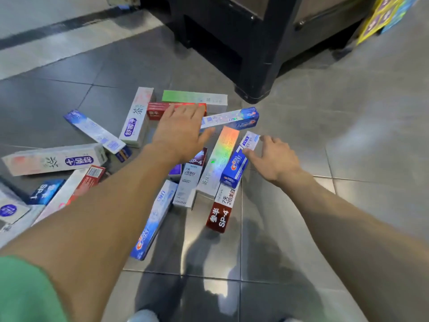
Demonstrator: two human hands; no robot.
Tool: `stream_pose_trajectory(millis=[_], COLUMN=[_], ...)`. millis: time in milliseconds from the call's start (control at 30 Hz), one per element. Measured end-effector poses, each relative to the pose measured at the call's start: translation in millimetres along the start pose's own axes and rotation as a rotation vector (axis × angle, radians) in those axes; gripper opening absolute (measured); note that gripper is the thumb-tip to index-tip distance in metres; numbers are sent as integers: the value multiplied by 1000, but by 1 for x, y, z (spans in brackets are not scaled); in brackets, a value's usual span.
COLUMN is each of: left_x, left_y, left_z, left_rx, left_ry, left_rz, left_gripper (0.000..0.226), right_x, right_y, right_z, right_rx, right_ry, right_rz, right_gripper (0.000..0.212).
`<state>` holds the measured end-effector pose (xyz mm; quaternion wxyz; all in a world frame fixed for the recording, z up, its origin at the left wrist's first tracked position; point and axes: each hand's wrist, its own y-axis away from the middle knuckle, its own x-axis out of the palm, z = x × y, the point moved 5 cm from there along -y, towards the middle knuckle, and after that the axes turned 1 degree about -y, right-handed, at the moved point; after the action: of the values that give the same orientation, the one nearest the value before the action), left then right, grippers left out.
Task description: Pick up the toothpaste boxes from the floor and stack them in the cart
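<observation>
Step in hand, as I judge it: reaching for the first pick-up; no box is lifted yet. My left hand hovers with fingers spread and straight above the red cardboard toothpaste box at the far side of the heap. My right hand is also spread, fingertips at the long edge of the blue-and-white cardboard toothpaste box, gripping nothing. The scattered toothpaste boxes lie criss-crossed on the grey tiled floor, some overlapping. No cart is identifiable. Next move calls for closing round one box cleanly without dragging its neighbours.
</observation>
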<state>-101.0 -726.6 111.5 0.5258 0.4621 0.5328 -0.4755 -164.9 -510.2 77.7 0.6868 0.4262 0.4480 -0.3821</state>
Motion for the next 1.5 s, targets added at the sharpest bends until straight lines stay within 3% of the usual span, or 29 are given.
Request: stream_pose_trajectory(millis=[167,400,600,700,800,933,1167,1500], left_x=[28,20,24,25,23,23,49,100], left_y=[8,-2,23,25,19,12,24,75], left_z=[6,16,24,25,19,-8,-67,-126], left_rx=[-36,-86,-90,-95,-94,-45,5,-124], left_ry=[15,113,170,177,198,231,239,288], left_rz=[90,-8,20,47,31,26,104,178], left_gripper=[69,64,63,64,65,63,60,50], right_x=[26,67,100,99,89,57,-24,-36], right_y=[-13,-41,-41,-41,-35,-28,-9,54], right_z=[9,14,12,7,-2,-14,-44,-53], right_rx=[65,497,616,613,638,537,267,55], right_ry=[-120,-757,-842,-878,-950,-965,-645,-380], right_rz=[55,54,107,67,22,12,63,117], right_gripper=[67,69,58,40,37,34,40,47])
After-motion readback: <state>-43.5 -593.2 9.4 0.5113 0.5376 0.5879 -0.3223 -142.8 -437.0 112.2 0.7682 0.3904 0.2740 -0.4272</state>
